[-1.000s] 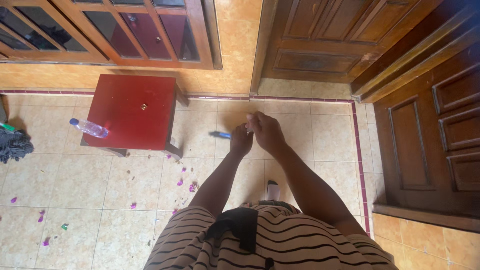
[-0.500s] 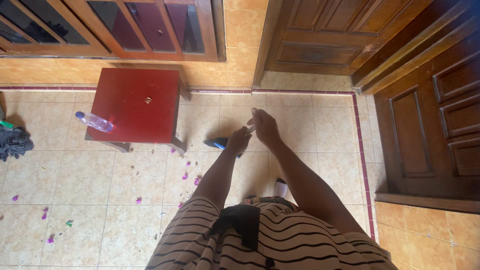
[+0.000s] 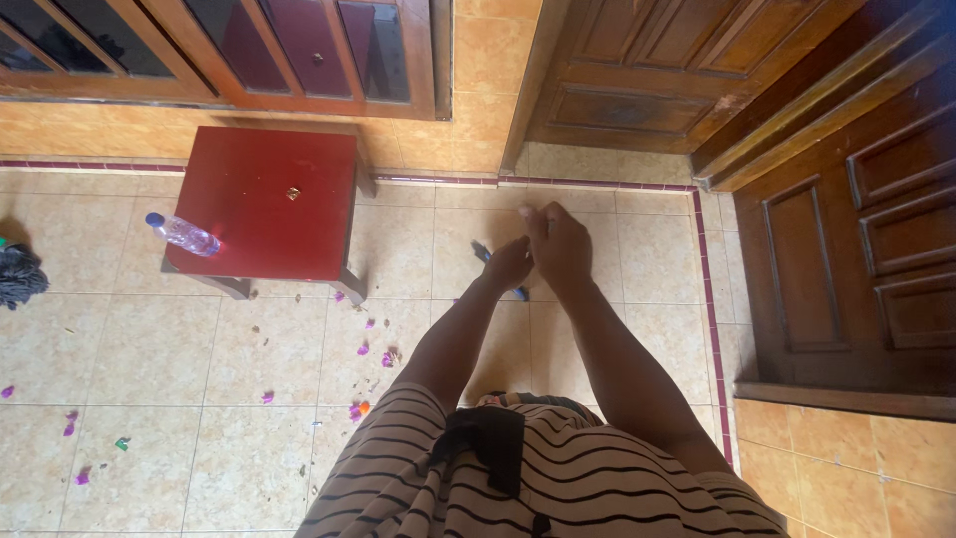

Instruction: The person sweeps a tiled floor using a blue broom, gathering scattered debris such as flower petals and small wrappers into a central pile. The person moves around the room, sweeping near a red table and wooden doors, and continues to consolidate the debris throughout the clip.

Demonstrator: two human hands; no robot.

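Since the earlier view, the dark and blue tool has swung from lying nearly crosswise to pointing steeply down toward the floor, and both hands have shifted a little to the right and come closer together.

A person in a striped brown and black top stands on a tiled floor point(image 3: 199, 448), seen from above. Both arms reach forward. The left hand point(image 3: 508, 264) is curled closed around a slim dark handle with blue ends point(image 3: 518, 291); one tip shows above the hand and the other pokes out below it. The right hand point(image 3: 560, 247) sits just beside the left, touching or nearly touching it, fingers bent inward. Whether it grips the same handle or something smaller is hidden by the fingers, so I cannot tell.

To the left stands a low red table point(image 3: 269, 224) with a clear plastic bottle with a blue cap point(image 3: 182, 234) lying at its edge and a tiny scrap near its middle. Purple petals point(image 3: 363, 349) and small bits of litter are scattered over the tiles in front of the table and further left. A grey mop head point(image 3: 20, 274) rests at the far left edge. Wooden doors point(image 3: 856, 249) fill the right side, and a glass-fronted cabinet point(image 3: 299, 50) the top.

As a judgement, the cleaning looks barely begun: the litter lies unswept, and the hands appear busy with the tool itself rather than working on the floor.
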